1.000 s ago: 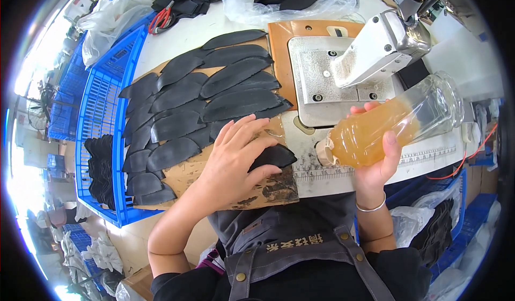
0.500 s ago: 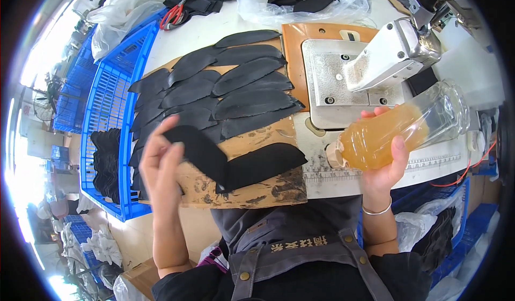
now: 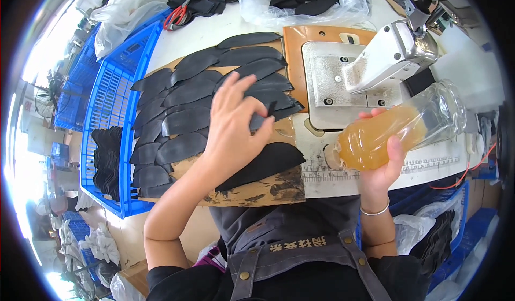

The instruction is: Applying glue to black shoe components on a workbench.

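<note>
My left hand (image 3: pixel 233 121) is over the cardboard, thumb and forefinger pinched round the dark tip of a black cut piece (image 3: pixel 272 108); most of what it grips is hidden or merges with the pieces behind. The other fingers are raised. Below it, one matte black curved piece (image 3: pixel 268 164) lies flat on stained cardboard (image 3: pixel 279 191). My right hand (image 3: pixel 383 167) is wrapped round a clear plastic bottle (image 3: pixel 375 140) of amber liquid, tilted with its narrow end down to the left. Rows of overlapping, shinier black pieces (image 3: pixel 188 119) cover the board to the left.
A white machine arm (image 3: pixel 381 57) stands over its plate behind the bottle. A blue crate (image 3: pixel 126 194) with stacked black pieces (image 3: pixel 106 161) stands at the left. Red-handled scissors (image 3: pixel 177 16) and a clear bag (image 3: pixel 249 6) lie at the back; a ruler strip (image 3: pixel 429 164) runs along the front edge.
My left hand has swung right and away from me, from the left side of the board to above its middle. The folded-over black piece has left its place. The bottle has barely moved.
</note>
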The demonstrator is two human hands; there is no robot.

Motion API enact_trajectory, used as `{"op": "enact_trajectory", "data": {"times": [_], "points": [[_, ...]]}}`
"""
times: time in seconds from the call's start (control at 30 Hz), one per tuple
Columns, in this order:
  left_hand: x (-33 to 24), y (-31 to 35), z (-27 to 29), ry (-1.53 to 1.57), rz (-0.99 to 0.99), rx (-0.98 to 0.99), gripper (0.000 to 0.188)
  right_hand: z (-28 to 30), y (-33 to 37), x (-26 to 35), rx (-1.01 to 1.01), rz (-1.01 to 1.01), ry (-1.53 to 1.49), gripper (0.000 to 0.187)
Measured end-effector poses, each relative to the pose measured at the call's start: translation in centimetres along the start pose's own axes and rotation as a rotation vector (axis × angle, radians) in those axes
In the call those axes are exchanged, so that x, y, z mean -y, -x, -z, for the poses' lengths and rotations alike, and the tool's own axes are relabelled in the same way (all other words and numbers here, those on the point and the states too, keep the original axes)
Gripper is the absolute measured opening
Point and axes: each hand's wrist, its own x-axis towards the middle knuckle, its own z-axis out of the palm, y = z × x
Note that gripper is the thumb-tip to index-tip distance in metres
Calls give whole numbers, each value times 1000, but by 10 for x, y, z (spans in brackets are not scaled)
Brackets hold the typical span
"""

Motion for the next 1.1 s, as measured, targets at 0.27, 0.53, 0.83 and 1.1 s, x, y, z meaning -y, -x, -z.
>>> {"op": "enact_trajectory", "data": {"times": [0.27,0.53,0.83,1.1], "points": [[21,-14,-5,-8,-164,242,21,-5,-2,5,-61,-16,-98,52],[18,-5,21,-78,-127,37,30,-7,-1,2,-57,-19,-77,52],[16,119,51,-38,-49,49,34,-16,0,-2,97,-15,36,57],[28,150,19,-89,-176,-310,18,-107,13,-11,526,131,166,48]]}}
